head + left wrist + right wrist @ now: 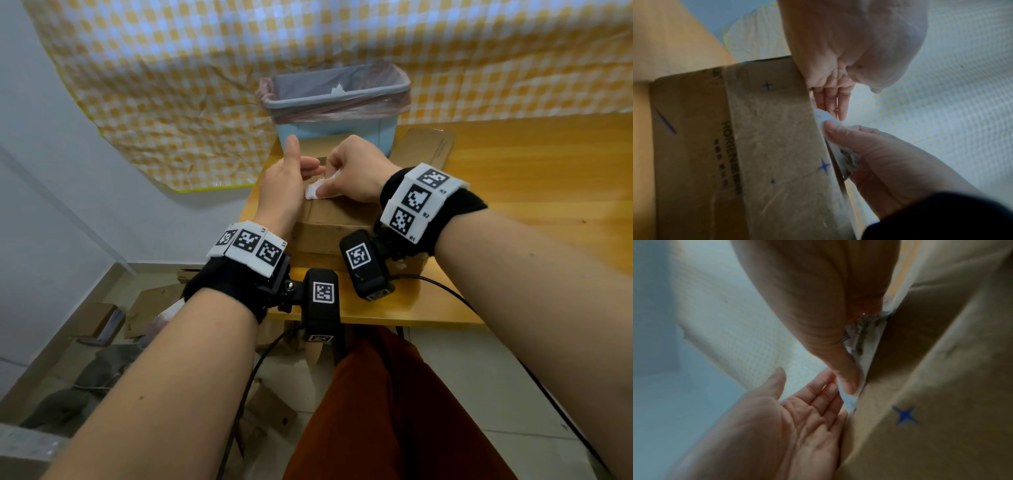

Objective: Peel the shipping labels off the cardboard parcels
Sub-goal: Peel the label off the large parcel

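Note:
A brown cardboard parcel [342, 214] with blue star marks [824, 166] lies on the wooden table [534, 192]. My right hand [354, 174] pinches a peeled white shipping label [313, 192] between thumb and fingers at the parcel's top left edge. In the right wrist view the label [866, 344] curls up off the cardboard [941, 386], crumpled under the thumb. My left hand [287, 181] stands flat against the parcel's left side with its thumb up. Its straight fingers [833, 102] lie beside the label [825, 117].
A blue bin [337, 102] with a pink liner stands right behind the parcel. Flat cardboard [430, 147] lies under and behind the parcel. A yellow checked cloth [205, 85] hangs at the back. Cardboard scraps [150, 308] lie on the floor at the left.

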